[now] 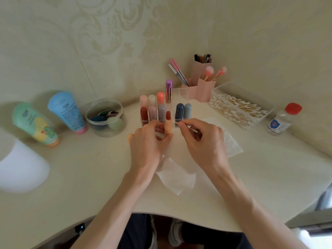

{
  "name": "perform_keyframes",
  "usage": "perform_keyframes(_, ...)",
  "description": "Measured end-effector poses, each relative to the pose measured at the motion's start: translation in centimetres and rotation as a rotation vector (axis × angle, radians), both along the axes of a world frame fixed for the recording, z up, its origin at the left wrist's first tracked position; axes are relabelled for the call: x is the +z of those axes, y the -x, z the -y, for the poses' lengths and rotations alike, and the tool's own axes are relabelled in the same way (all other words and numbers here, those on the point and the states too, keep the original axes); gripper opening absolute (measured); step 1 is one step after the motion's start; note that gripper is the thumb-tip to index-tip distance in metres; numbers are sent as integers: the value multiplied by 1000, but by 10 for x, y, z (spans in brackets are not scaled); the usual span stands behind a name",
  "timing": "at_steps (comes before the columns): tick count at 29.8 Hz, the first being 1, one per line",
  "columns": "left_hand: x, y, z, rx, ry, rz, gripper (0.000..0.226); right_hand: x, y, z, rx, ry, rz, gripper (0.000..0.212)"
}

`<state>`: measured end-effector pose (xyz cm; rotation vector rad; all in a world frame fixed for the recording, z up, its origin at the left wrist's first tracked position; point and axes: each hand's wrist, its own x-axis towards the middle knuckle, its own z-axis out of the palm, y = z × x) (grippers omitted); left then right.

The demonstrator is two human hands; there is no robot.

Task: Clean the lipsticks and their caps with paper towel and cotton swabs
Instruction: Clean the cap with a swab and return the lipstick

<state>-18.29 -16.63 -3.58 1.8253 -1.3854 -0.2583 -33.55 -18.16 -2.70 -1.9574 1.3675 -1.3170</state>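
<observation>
Organizer behind held lipstick, swab box right, tubes left

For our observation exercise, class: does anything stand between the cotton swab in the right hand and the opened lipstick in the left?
Nothing visible does. The cotton swab pinched by the right hand points its tip at the opened lipstick across a small gap. The left hand grips the tube lower down, clear of that gap.

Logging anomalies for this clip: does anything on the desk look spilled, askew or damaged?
Nothing spilled or toppled. Only a tiny reddish speck on the cream tabletop, left of the left hand gripping the uncapped peach-cased lipstick.
</observation>
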Motion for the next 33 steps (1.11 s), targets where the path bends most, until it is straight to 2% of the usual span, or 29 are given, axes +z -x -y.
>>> perform_keyframes(14, 1, 2, 0, 15, 18, 0, 21, 2, -2, -1, 17, 13, -5, 8)
perform_keyframes(20, 1, 0, 0, -4, -2, -6, 26, 1, 1, 1, -49, 2, -2, 8)
perform_keyframes(28, -4, 2, 0, -3, 23, -23, 13, 1, 2, 2, -60, -2, 2, 11)
perform_keyframes(33, -4, 3, 0, 9, 17, -20, 16, 1, 2, 2, -64, 1, -5, 11)
